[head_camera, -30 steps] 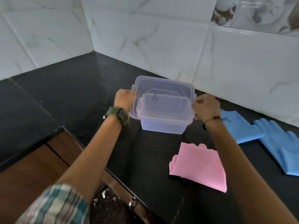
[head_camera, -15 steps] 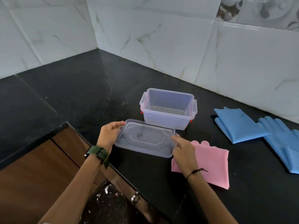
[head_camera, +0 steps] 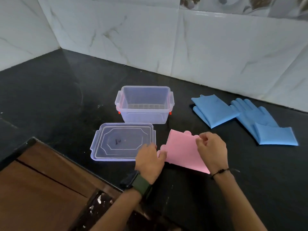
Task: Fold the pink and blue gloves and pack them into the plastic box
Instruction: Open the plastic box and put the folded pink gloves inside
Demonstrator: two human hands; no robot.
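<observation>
The clear plastic box (head_camera: 144, 112) stands open on the black counter, with nothing inside it. Its lid (head_camera: 122, 143) lies flat just in front of it. A folded pink glove (head_camera: 182, 151) lies to the right of the lid. My left hand (head_camera: 150, 161) grips the pink glove's left edge near the fingers. My right hand (head_camera: 211, 150) pinches its upper right edge, which is lifted slightly. A folded blue glove (head_camera: 214, 110) lies to the right of the box. A second blue glove (head_camera: 260, 124) lies flat beside it with its cuff turned over.
The black counter (head_camera: 50, 97) meets white marble wall tiles (head_camera: 216, 47) at the back and left. A wooden cabinet front (head_camera: 41, 189) sits below the counter's near edge at the lower left.
Both hands lifted the lid off the box, set it down in front of the box, let go, and moved right onto the pink glove.
</observation>
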